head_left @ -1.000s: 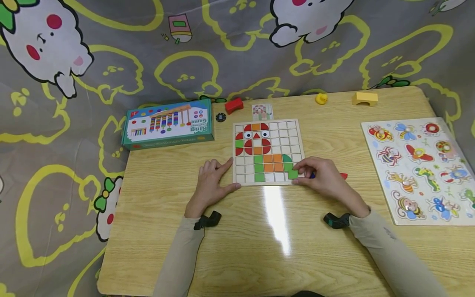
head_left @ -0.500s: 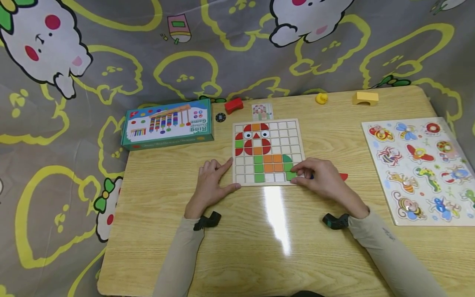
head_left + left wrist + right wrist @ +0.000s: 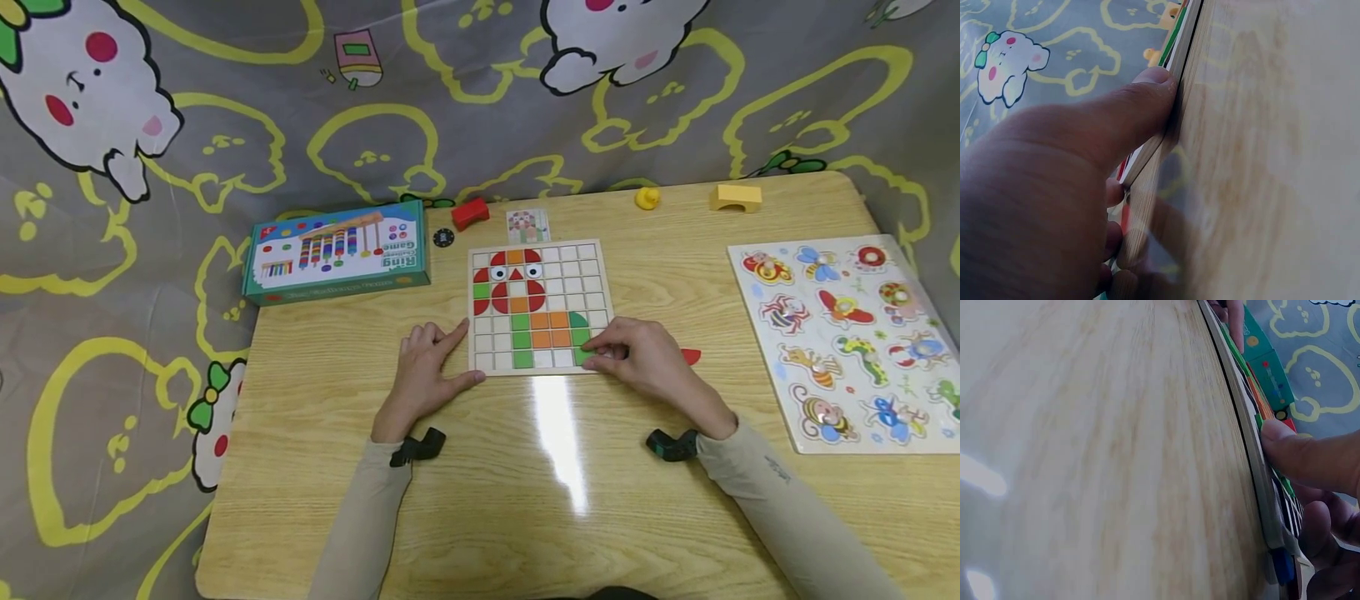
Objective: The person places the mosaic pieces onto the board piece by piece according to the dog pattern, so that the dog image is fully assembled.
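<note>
A wooden grid board [image 3: 573,283] lies on the table, with red, orange and green tiles and two round eye tiles set in its cells. My left hand [image 3: 426,367] rests at the board's left side, thumb by the front corner and index finger against the edge. In the left wrist view that thumb [image 3: 1154,78] presses the board's side. My right hand [image 3: 651,358] pinches a green square tile [image 3: 581,355] between thumb and index finger at the bottom row, right of centre. Fingers partly cover the tile.
A red piece [image 3: 692,357] shows beyond my right hand, and a blue piece [image 3: 1283,565] by the board's corner. Behind the board are a picture card [image 3: 528,225], red block [image 3: 470,214] and black chip [image 3: 443,238]. A game box [image 3: 337,250] stands left, an insect puzzle [image 3: 847,342] right.
The green tile in my right hand has shifted slightly left and sunk into line with the green column above it. My left hand has stayed at the board's edge.
</note>
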Action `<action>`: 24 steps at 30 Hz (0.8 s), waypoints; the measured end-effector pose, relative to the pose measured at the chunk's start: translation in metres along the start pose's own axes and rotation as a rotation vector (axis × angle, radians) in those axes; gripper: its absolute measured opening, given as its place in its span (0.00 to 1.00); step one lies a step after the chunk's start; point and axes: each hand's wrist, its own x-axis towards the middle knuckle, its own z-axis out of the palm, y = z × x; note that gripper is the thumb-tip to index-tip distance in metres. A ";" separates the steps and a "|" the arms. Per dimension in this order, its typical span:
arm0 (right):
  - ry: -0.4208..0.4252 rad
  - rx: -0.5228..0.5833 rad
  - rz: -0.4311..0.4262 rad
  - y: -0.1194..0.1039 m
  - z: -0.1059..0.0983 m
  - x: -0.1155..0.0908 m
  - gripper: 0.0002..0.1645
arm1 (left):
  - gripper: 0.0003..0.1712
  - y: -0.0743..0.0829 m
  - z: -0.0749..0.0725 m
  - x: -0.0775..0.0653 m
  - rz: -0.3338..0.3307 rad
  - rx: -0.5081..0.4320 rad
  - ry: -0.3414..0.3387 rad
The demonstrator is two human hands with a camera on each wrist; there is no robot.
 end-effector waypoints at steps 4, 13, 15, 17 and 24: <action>-0.024 0.036 -0.001 0.003 -0.004 -0.001 0.11 | 0.51 0.000 0.000 0.000 -0.002 -0.002 0.006; 0.088 -0.023 0.141 0.031 -0.052 -0.019 0.15 | 0.51 0.000 0.003 -0.001 -0.006 -0.005 0.005; 0.076 -0.061 0.183 0.039 -0.063 -0.028 0.15 | 0.51 0.000 0.003 -0.001 -0.005 -0.002 0.007; 0.042 -0.090 0.210 0.045 -0.073 -0.037 0.17 | 0.51 -0.001 0.002 -0.001 -0.002 0.005 0.010; -0.031 -0.149 0.179 0.061 -0.087 -0.061 0.19 | 0.51 -0.001 0.002 -0.001 0.002 0.002 0.008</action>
